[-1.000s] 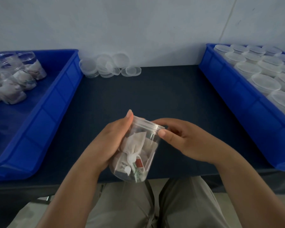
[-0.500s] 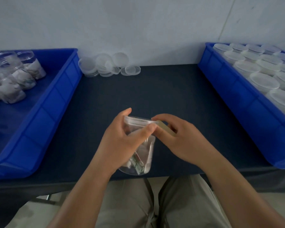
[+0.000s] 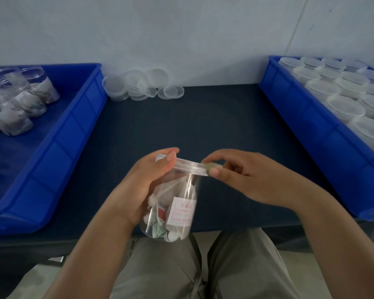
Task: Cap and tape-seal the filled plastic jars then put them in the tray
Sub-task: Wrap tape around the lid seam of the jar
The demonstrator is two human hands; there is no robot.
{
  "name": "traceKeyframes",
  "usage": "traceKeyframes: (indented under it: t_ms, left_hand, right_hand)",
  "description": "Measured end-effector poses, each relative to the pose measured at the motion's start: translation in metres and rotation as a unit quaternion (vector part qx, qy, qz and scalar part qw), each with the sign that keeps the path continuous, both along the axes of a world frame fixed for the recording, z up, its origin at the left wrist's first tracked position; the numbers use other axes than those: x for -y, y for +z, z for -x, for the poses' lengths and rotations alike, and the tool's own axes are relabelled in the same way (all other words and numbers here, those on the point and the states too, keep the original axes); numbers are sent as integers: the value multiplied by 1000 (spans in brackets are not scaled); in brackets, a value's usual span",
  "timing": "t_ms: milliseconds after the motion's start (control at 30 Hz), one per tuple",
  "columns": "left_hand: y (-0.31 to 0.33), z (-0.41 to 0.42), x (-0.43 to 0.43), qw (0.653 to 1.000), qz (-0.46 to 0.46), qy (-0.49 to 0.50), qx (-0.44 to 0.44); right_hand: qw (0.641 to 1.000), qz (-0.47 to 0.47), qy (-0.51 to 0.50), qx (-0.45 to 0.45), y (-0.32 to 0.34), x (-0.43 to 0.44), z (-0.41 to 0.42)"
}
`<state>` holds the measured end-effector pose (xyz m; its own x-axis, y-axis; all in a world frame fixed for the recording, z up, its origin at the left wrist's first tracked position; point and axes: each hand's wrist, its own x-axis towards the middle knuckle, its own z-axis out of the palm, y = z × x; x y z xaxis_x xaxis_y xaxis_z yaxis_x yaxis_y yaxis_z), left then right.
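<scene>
Watching from beside the surface (image 3: pixel 203 126), I see the jar (image 3: pixel 177 203) held in the air over the near edge, above the person's lap and touching neither tray. It is a clear thin-walled plastic jar with its cap (image 3: pixel 188 166) on, stuffed with white sachets (image 3: pixel 160 201) and a printed label (image 3: pixel 183 211). I'd guess it is light, and that the wall gives a little under a hard squeeze. The smooth plastic looks slippery, so a wrap round the upper body just under the cap seems the surest hold. The cap rim stays free for sealing that way.

That is about how the left hand (image 3: pixel 147 184) has it. The palm and curled fingers grip the jar's left side, and the thumb reaches up onto the cap's edge. The jar tilts, its mouth leaning away from the person.

The right hand (image 3: pixel 242 175) comes in from the right with a bent wrist. Thumb and forefinger pinch a small olive-brown piece, which I take to be tape (image 3: pixel 207 168), against the cap's right rim. The other fingers curl loosely behind.

The left tray (image 3: pixel 73 130) holds open filled jars. The right tray (image 3: pixel 311 126) holds capped ones. Loose lids (image 3: pixel 138 87) lie by the wall.
</scene>
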<state>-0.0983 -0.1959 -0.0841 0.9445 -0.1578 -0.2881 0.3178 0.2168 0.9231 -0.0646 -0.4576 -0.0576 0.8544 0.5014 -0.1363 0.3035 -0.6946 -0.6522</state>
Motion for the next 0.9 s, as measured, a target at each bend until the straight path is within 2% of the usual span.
traceKeyframes:
  t_ms: [67,167,533,700,800,900]
  left_hand:
    - [-3,-1,0,998,52,-36,-6]
    - [-8,-4,0,995,73,-70,10]
    - [-11,-4,4,997,78,12,11]
    - [-15,-3,3,998,60,-36,9]
    - [-14,-6,-1,999,11,-43,6]
    - [-8,-7,-2,992,-110,-28,45]
  right_hand:
    - [1000,-19,-3,7,-3,-3,-1]
    - [999,-43,-3,9,-9,-8,-1]
    - [999,-38,1,-31,-11,-8,-2]
    - [998,-44,27,-46,-12,-14,-3]
    - [998,-45,27,-35,-14,-15,-2]
    - [998,-53,19,-27,-18,-17,-2]
